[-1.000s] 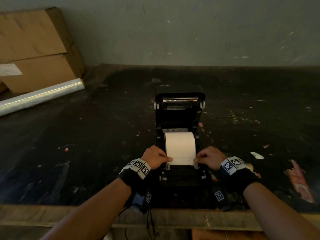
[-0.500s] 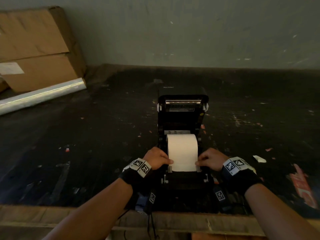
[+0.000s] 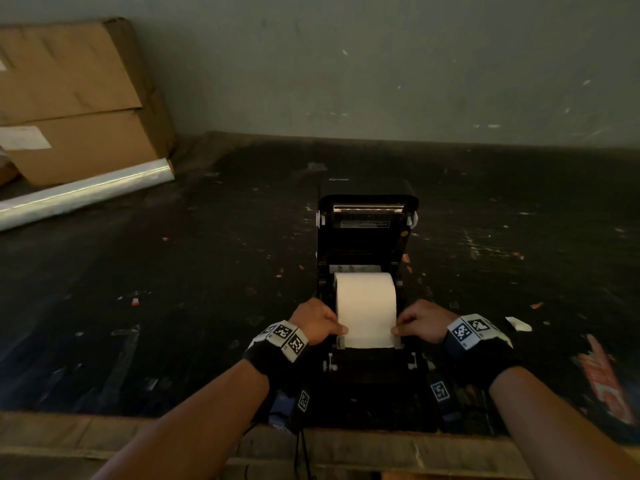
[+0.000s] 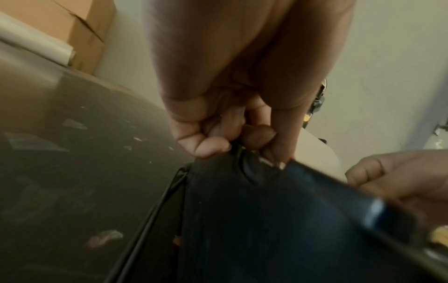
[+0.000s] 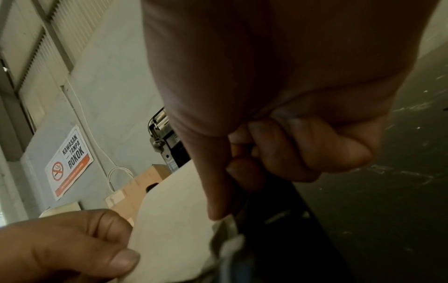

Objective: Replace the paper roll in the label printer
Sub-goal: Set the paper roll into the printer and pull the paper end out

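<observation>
The paper roll [image 3: 365, 299] sits in the bay of the open label printer [image 3: 367, 237], its loose end drawn toward me. My left hand [image 3: 317, 322] pinches the sheet's left edge, my right hand [image 3: 420, 320] the right edge, fingers curled, thumbs on the paper. I should pull both edges evenly, keeping the sheet square between the side guides so it lies flat across the front. The guides look snug, though the dim view leaves me unsure.
</observation>
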The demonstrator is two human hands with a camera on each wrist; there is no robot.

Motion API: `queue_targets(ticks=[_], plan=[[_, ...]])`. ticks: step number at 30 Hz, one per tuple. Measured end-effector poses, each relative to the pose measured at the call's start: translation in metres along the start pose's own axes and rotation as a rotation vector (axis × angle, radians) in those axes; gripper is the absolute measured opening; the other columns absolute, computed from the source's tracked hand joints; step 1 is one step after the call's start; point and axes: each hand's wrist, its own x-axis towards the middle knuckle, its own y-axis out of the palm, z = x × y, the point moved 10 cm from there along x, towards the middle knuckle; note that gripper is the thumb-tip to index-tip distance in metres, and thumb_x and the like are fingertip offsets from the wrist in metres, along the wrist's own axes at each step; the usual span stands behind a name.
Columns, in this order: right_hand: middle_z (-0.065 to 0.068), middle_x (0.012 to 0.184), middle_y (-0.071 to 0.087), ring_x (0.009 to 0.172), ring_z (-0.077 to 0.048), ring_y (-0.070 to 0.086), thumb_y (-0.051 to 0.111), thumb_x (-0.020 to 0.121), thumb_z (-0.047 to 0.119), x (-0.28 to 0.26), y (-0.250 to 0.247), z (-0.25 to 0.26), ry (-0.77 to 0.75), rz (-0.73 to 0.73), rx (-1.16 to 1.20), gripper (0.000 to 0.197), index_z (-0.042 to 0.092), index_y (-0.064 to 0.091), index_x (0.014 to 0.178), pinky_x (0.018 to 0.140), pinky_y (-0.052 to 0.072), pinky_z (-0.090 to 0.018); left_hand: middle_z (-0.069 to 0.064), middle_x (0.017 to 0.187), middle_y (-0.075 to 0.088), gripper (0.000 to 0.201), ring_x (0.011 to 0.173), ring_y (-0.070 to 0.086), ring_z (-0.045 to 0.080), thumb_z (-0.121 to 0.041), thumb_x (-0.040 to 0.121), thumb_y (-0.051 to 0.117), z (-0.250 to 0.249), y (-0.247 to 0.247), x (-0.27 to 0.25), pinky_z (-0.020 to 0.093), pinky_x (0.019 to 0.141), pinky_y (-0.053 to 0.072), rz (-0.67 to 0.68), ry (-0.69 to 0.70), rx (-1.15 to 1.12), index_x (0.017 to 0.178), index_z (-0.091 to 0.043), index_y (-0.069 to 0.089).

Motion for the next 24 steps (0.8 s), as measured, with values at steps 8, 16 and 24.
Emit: queue_targets(ticks=[8, 16, 24], plan=[[-0.008, 0.105, 0.070, 0.088, -0.012, 0.056, 0.064, 0.086, 0.025, 0.0009, -0.0007, 0.0042, 0.010, 0.027, -0.039, 0.027, 0.007, 0.072, 0.103, 0.066, 0.039, -0.015, 0.012, 0.112, 0.071, 0.033, 0.104, 0.064, 0.023, -0.026, 0.082, 0.070, -0.0042, -0.0015, 0.0012, 0.023, 0.085, 0.045, 0.005, -0.008, 0.079, 0.104, -0.002, 0.072], [-0.008, 0.108, 0.070, 0.087, -0.012, 0.056, 0.063, 0.086, 0.026, -0.0010, 0.0002, 0.0079, 0.023, 0.053, -0.066, 0.028, 0.005, 0.073, 0.103, 0.064, 0.038, -0.015, 0.013, 0.111, 0.071, 0.035, 0.104, 0.064, 0.025, -0.028, 0.081, 0.070, -0.0018, 0.0009, 0.0018, 0.029, 0.089, 0.048, 0.035, -0.027, 0.104, 0.102, -0.001, 0.072], [-0.002, 0.086, 0.063, 0.074, -0.011, 0.054, 0.063, 0.086, 0.026, -0.0030, 0.0011, 0.0040, 0.020, -0.013, 0.046, 0.027, 0.003, 0.073, 0.096, 0.064, 0.037, -0.018, 0.017, 0.111, 0.069, 0.040, 0.105, 0.064, 0.030, -0.029, 0.077, 0.074, -0.0055, -0.0012, 0.0068, 0.033, 0.087, 0.049, 0.048, -0.064, 0.184, 0.102, 0.002, 0.071]])
